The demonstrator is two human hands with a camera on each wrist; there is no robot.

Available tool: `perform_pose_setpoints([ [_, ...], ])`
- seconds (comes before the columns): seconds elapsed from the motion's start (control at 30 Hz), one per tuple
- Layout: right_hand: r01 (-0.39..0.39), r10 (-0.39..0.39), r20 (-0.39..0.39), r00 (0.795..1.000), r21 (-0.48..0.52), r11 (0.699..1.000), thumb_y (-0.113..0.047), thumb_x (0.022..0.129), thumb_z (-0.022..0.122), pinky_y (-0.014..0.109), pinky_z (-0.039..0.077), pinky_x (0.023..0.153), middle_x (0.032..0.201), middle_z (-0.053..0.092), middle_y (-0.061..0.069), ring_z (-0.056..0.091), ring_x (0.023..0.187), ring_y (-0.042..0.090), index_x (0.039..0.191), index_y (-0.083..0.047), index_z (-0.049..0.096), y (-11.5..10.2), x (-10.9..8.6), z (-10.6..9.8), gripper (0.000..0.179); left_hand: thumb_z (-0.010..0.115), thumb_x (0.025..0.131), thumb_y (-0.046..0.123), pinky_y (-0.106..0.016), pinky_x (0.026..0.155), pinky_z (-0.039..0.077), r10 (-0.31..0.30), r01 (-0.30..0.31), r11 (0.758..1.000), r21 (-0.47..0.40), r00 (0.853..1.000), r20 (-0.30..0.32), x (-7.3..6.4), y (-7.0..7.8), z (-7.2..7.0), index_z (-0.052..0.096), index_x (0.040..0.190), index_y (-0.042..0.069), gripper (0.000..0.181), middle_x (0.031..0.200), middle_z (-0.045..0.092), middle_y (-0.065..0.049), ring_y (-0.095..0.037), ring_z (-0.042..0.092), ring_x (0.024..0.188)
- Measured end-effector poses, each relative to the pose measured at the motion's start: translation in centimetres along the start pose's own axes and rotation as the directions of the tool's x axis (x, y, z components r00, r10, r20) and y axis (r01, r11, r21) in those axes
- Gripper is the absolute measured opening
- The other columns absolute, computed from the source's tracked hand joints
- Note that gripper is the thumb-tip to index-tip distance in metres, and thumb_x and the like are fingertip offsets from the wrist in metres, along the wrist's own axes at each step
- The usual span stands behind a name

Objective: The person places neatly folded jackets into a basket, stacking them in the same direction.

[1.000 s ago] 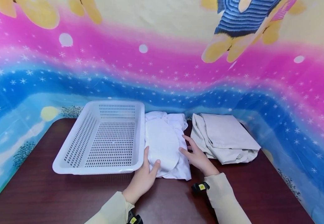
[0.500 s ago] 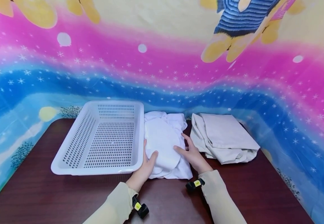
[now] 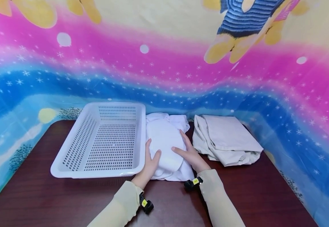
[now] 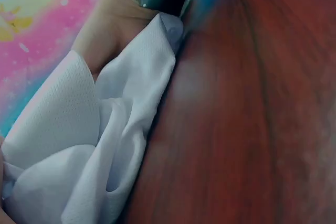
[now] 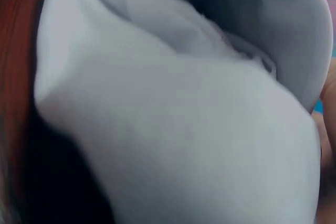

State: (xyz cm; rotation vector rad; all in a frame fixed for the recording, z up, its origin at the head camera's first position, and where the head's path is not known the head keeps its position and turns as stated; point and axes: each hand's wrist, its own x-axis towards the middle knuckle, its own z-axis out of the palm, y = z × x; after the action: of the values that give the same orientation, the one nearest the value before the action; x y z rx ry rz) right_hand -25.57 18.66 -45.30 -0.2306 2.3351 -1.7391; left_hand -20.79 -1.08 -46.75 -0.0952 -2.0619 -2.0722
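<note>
A folded white garment [image 3: 164,142] of fine mesh-like fabric lies on the table between my hands. My left hand [image 3: 149,164] holds its left side near the front, thumb on top and the other fingers mostly hidden along the edge. From the right, my right hand [image 3: 191,154] grips the opposite side, its thumb laid across the top and its fingers partly covered by fabric. The left wrist view shows loose folds in the garment [image 4: 58,114], with the right hand [image 4: 105,32] behind it. Close up in the right wrist view, the garment [image 5: 184,124] bulges and blurs.
A white perforated plastic basket [image 3: 140,135] stands immediately left of the garment, with no contents. To the right lies a folded pale grey-beige cloth [image 3: 230,132]. The dark red-brown table [image 3: 164,205] meets a colourful patterned curtain [image 3: 176,63] at the back and sides.
Both hands have moved inward onto the white garment. The right hand shifted left, its fingers reaching into the right side and drawing that edge in; the left hand moved slightly forward.
</note>
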Motion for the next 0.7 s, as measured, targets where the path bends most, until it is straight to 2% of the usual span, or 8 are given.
perform_pose_setpoints([
  [0.1, 0.046, -0.045, 0.030, 0.999, -0.018, 0.999, -0.039, 0.096, 0.070, 0.057, 0.007, 0.122, 0.166, 0.009, -0.019, -0.001, 0.154, 0.014, 0.158, -0.049, 0.020, 0.3, 0.2, -0.2, 0.081, 0.058, 0.095, 0.010, -0.060, 0.120, 0.014, 0.051, -0.049, 0.997, 0.056, 0.998, -0.028, 0.1, 0.0, -0.4, 0.029, 0.154, -0.005, 0.067, 0.159, 0.023, -0.030, -0.045, 0.019, 0.148],
  [0.2, 0.085, -0.084, 0.045, 0.995, -0.026, 0.996, -0.036, 0.096, 0.070, 0.058, 0.007, 0.122, 0.166, 0.012, -0.019, -0.001, 0.155, 0.015, 0.158, -0.046, 0.025, 0.7, 0.4, -0.3, 0.077, 0.062, 0.089, 0.009, -0.059, 0.119, 0.020, 0.081, -0.069, 0.991, 0.118, 0.992, -0.096, 0.3, 0.5, -0.6, 0.039, 0.149, -0.007, 0.066, 0.154, 0.035, -0.029, -0.045, 0.028, 0.145],
  [0.3, 0.072, -0.072, 0.063, 0.995, -0.005, 0.997, -0.032, 0.096, 0.071, 0.058, 0.006, 0.122, 0.167, 0.010, -0.019, -0.002, 0.155, 0.015, 0.158, -0.047, 0.027, 0.7, 0.4, -0.5, 0.078, 0.061, 0.086, 0.006, -0.058, 0.119, 0.021, 0.081, -0.069, 0.993, 0.097, 0.989, -0.124, 0.5, 0.8, -0.6, 0.044, 0.145, -0.008, 0.063, 0.151, 0.041, -0.030, -0.045, 0.032, 0.143],
  [0.37, 0.055, -0.055, 0.079, 0.995, 0.012, 0.998, -0.030, 0.095, 0.072, 0.058, 0.006, 0.122, 0.167, 0.009, -0.019, -0.002, 0.154, 0.015, 0.157, -0.049, 0.026, 0.7, 0.3, -0.6, 0.080, 0.057, 0.087, 0.003, -0.059, 0.119, 0.020, 0.062, -0.057, 0.997, 0.044, 0.993, -0.103, 0.7, 0.8, -0.6, 0.043, 0.147, -0.008, 0.062, 0.153, 0.039, -0.029, -0.045, 0.029, 0.144],
  [0.43, 0.029, -0.031, 0.096, 0.995, 0.027, 0.999, -0.028, 0.094, 0.074, 0.057, 0.006, 0.122, 0.167, 0.008, -0.019, -0.001, 0.154, 0.014, 0.156, -0.051, 0.026, 0.7, 0.2, -0.8, 0.081, 0.056, 0.087, 0.003, -0.060, 0.118, 0.018, 0.034, -0.032, 0.999, 0.027, 0.997, -0.075, 0.7, 0.7, -0.7, 0.042, 0.149, -0.004, 0.064, 0.156, 0.034, -0.029, -0.045, 0.027, 0.145],
  [0.57, -0.010, 0.004, 0.124, 0.992, 0.044, 0.999, -0.025, 0.093, 0.074, 0.055, 0.011, 0.122, 0.167, 0.008, -0.016, 0.005, 0.154, 0.015, 0.156, -0.052, 0.027, 0.9, 0.0, -1.1, 0.083, 0.055, 0.083, 0.006, -0.059, 0.118, 0.017, -0.063, 0.063, 0.998, 0.012, 0.998, -0.001, 0.6, 0.4, -0.7, 0.038, 0.154, 0.004, 0.073, 0.161, 0.026, -0.023, -0.040, 0.023, 0.148],
  [0.63, -0.018, 0.012, 0.131, 0.991, 0.046, 0.999, -0.025, 0.093, 0.075, 0.055, 0.012, 0.122, 0.167, 0.008, -0.014, 0.006, 0.154, 0.016, 0.156, -0.051, 0.026, 0.9, 0.0, -1.1, 0.083, 0.054, 0.081, 0.006, -0.059, 0.119, 0.015, -0.089, 0.090, 0.996, -0.013, 0.996, 0.020, 0.6, 0.3, -0.6, 0.036, 0.154, 0.003, 0.076, 0.161, 0.026, -0.023, -0.041, 0.021, 0.148],
  [0.7, -0.022, 0.015, 0.136, 0.991, 0.049, 0.999, -0.025, 0.093, 0.075, 0.054, 0.013, 0.122, 0.168, 0.007, -0.012, 0.007, 0.153, 0.017, 0.156, -0.051, 0.026, 0.9, -0.1, -1.1, 0.083, 0.053, 0.080, 0.004, -0.058, 0.120, 0.015, -0.091, 0.092, 0.994, -0.051, 0.995, 0.028, 0.7, 0.3, -0.4, 0.035, 0.154, 0.000, 0.076, 0.161, 0.027, -0.025, -0.041, 0.021, 0.149],
])
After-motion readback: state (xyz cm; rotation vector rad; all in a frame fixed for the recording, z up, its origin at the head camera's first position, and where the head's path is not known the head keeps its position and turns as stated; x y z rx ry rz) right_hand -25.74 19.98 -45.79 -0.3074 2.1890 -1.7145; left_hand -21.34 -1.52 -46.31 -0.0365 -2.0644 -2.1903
